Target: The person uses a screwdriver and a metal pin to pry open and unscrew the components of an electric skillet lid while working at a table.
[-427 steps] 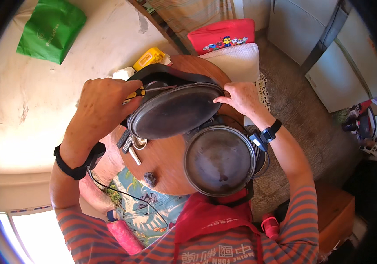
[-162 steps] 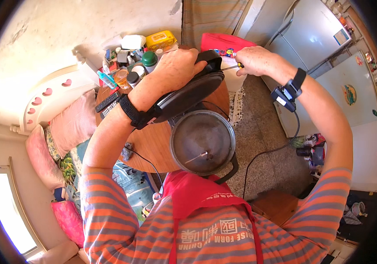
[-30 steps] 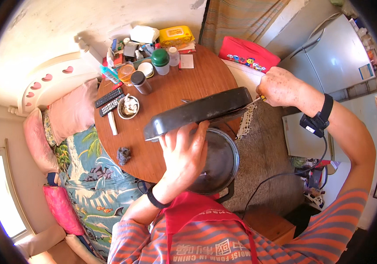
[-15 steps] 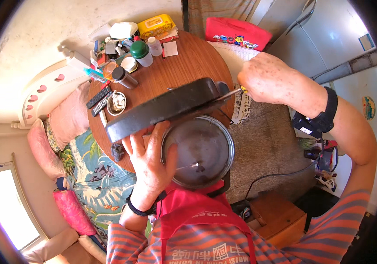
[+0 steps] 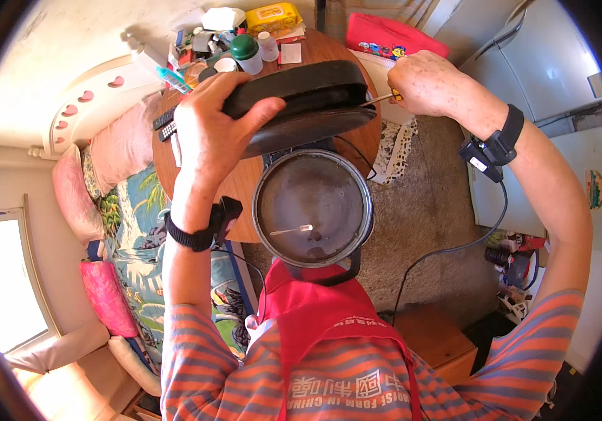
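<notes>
An electric griddle pan is opened in front of me, its round grey lower plate (image 5: 315, 189) facing up near my red apron. Behind it the thick black lid (image 5: 304, 81) stands raised, with a dark gap between its outer shell and its heating plate (image 5: 308, 131). My left hand (image 5: 209, 130) grips the lid's left end, thumb across the near side. In my right hand (image 5: 424, 84), closed in a fist, is a screwdriver (image 5: 379, 100) with yellow on its handle. Its thin metal shaft points left and its tip reaches the gap at the lid's right end.
The round wooden table (image 5: 315, 52) bears a green-capped bottle (image 5: 246, 52), a yellow wipes pack (image 5: 273, 17) and remotes (image 5: 165, 126). A bed (image 5: 132, 238) lies at left, a fridge (image 5: 546, 63) at right. A wrist-camera cable (image 5: 448, 249) hangs over the floor.
My left hand has moved from beneath the lid's near edge up to its left end. The lid is more level now, and its gap shows wider. The screwdriver stays at the lid's right end.
</notes>
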Action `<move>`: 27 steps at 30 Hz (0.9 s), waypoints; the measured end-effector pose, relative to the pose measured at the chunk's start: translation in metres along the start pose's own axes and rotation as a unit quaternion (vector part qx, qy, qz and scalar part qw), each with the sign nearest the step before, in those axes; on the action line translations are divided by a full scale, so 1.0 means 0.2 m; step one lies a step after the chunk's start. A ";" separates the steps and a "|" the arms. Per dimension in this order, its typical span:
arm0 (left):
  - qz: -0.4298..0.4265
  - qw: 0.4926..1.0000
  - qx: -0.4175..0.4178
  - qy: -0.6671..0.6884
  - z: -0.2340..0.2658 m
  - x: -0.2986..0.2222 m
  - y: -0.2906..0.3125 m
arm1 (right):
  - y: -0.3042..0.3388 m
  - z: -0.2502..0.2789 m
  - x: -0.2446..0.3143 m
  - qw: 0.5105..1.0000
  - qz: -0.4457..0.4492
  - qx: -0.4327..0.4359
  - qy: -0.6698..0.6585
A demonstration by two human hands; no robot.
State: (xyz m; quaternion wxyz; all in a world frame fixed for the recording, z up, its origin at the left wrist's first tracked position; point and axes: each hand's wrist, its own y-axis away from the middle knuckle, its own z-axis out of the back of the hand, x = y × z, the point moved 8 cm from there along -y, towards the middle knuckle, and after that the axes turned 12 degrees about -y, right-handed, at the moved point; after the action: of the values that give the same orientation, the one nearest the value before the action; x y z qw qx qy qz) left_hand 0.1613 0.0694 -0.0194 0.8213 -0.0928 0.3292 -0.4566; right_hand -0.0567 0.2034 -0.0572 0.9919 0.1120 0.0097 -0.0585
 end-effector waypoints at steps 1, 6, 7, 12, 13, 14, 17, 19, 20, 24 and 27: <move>-0.047 0.999 -0.015 -0.012 0.01 -0.02 -0.01 | -0.01 0.01 0.00 1.000 0.010 0.004 0.012; -0.107 0.994 0.007 -0.027 0.01 -0.02 -0.06 | -0.10 -0.03 -0.05 0.999 0.022 0.035 0.021; -0.114 0.993 0.014 -0.024 0.01 -0.02 -0.07 | -0.12 -0.04 -0.06 0.998 0.043 0.046 0.014; -0.095 0.994 0.046 -0.011 -0.03 0.04 -0.13 | -0.20 -0.04 -0.10 0.994 0.090 0.056 0.009; -0.088 0.995 0.053 0.001 -0.03 0.05 -0.13 | -0.21 -0.04 -0.10 0.994 0.092 0.050 0.010; -0.087 0.995 0.050 -0.004 -0.03 0.05 -0.12 | -0.20 -0.04 -0.09 0.994 0.096 0.044 0.010; -0.084 0.996 0.020 -0.034 0.01 0.03 -0.11 | -0.13 -0.16 -0.10 0.995 0.077 0.015 -0.059; -0.055 0.997 0.029 -0.042 0.00 0.04 -0.10 | -0.06 -0.28 -0.12 0.990 0.010 -0.020 -0.142; -0.031 0.998 0.040 -0.042 -0.01 0.05 -0.10 | -0.04 -0.33 -0.11 0.981 -0.046 -0.027 -0.188; -0.007 0.998 0.049 -0.045 -0.01 0.05 -0.06 | 0.02 -0.46 -0.08 0.937 -0.107 -0.062 -0.327; -0.007 0.997 0.054 -0.053 -0.01 0.03 -0.04 | 0.06 -0.48 -0.08 0.932 -0.107 -0.054 -0.342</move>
State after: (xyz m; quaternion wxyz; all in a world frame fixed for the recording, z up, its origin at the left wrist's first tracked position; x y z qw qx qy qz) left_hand 0.1566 0.0615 -0.0206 0.8381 -0.0747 0.2587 -0.4744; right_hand -0.0717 0.2375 -0.1471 0.9274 0.0300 -0.3155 -0.1987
